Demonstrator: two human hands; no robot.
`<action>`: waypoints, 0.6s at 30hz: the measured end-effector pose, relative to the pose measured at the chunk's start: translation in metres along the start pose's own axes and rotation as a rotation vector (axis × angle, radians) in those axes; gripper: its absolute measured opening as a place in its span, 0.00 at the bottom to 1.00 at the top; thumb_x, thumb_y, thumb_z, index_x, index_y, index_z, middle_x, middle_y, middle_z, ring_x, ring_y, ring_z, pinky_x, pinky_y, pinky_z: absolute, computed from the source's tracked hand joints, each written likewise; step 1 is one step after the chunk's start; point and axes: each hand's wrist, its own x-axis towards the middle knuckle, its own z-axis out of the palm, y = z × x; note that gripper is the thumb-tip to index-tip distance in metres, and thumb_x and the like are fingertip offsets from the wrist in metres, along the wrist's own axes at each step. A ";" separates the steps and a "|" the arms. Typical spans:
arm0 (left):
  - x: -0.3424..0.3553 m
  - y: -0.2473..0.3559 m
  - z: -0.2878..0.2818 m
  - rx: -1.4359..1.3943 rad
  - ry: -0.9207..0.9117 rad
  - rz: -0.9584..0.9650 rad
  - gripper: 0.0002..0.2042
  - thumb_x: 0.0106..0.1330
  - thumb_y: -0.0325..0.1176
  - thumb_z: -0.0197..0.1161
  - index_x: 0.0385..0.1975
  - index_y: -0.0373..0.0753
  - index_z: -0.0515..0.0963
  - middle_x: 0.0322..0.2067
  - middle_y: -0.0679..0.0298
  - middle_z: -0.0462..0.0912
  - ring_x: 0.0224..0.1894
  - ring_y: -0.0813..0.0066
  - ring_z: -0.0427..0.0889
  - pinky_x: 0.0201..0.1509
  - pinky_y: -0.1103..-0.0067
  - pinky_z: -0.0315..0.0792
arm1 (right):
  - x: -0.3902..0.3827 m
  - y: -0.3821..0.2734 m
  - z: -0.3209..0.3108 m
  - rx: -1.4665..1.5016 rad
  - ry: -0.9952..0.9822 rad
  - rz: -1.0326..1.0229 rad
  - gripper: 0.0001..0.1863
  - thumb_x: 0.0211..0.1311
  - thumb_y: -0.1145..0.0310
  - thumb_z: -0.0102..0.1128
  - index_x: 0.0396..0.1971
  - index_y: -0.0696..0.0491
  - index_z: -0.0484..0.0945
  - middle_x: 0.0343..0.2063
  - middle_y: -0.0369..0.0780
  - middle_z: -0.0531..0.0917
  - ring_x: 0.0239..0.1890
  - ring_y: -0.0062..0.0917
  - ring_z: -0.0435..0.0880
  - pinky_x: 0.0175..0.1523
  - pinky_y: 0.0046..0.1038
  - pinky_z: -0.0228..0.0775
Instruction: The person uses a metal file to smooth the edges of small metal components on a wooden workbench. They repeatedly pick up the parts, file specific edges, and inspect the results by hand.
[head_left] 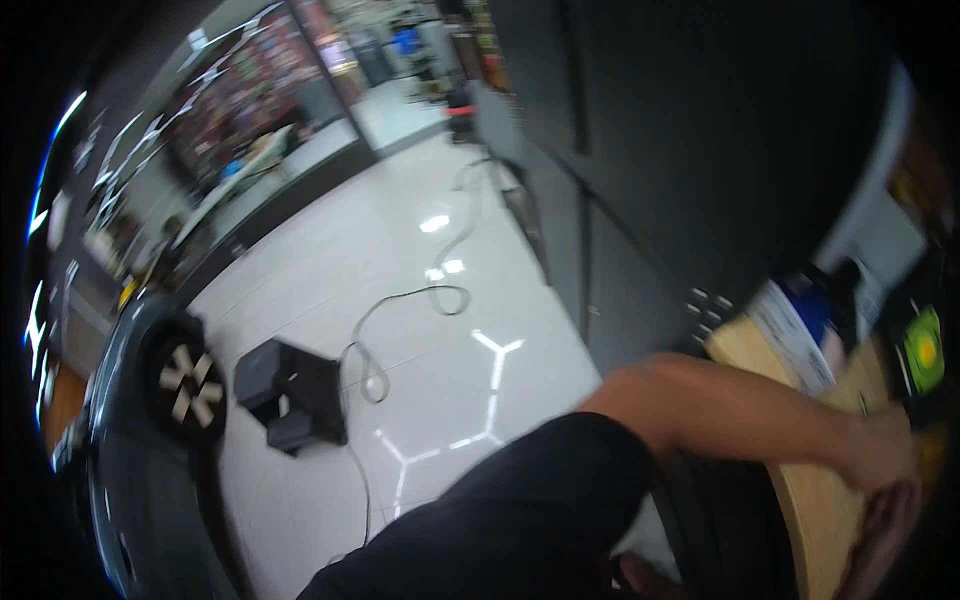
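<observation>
My left arm, in a black short sleeve, bends at the elbow and reaches across to the right. My left hand [882, 450] is over the light wooden tabletop [815, 530] near the right rim, its fingers blurred and mostly hidden. Just below it, my right hand [885, 520] shows as a smeared, dark shape close to or touching the left. Whether either hand holds anything cannot be made out. Beyond the forearm, a blue and white box [805, 325] rests on the tabletop. A bright green item with a yellow spot [925, 350] lies farther right.
A large black cabinet [680, 150] stands behind the table. On the glossy white floor [300, 290] sits a black angular device [290, 390], with a dark cable [365, 365] looping away from it. A dark car [150, 470] is at left. Glass panels [270, 100] line the back.
</observation>
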 end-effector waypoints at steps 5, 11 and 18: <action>-0.014 -0.020 -0.014 -0.067 0.019 -0.158 0.10 0.62 0.39 0.65 0.34 0.41 0.86 0.34 0.50 0.87 0.36 0.48 0.87 0.40 0.55 0.79 | -0.027 -0.052 0.067 -0.137 -0.167 -0.053 0.08 0.75 0.64 0.58 0.46 0.50 0.79 0.30 0.29 0.80 0.26 0.10 0.74 0.28 0.16 0.62; -0.017 -0.038 -0.053 -0.437 0.216 -0.419 0.13 0.73 0.35 0.60 0.27 0.34 0.80 0.19 0.59 0.76 0.23 0.70 0.76 0.30 0.71 0.70 | -0.006 -0.096 0.085 -0.055 -0.418 -0.149 0.17 0.79 0.71 0.52 0.61 0.58 0.77 0.36 0.41 0.88 0.26 0.18 0.84 0.28 0.21 0.74; -0.018 -0.022 -0.048 -0.698 0.158 -0.400 0.06 0.76 0.31 0.62 0.43 0.36 0.81 0.29 0.74 0.78 0.25 0.90 0.69 0.28 0.84 0.63 | -0.017 -0.104 0.083 -0.030 -0.444 -0.076 0.19 0.77 0.75 0.53 0.64 0.60 0.68 0.34 0.44 0.86 0.25 0.23 0.86 0.28 0.23 0.76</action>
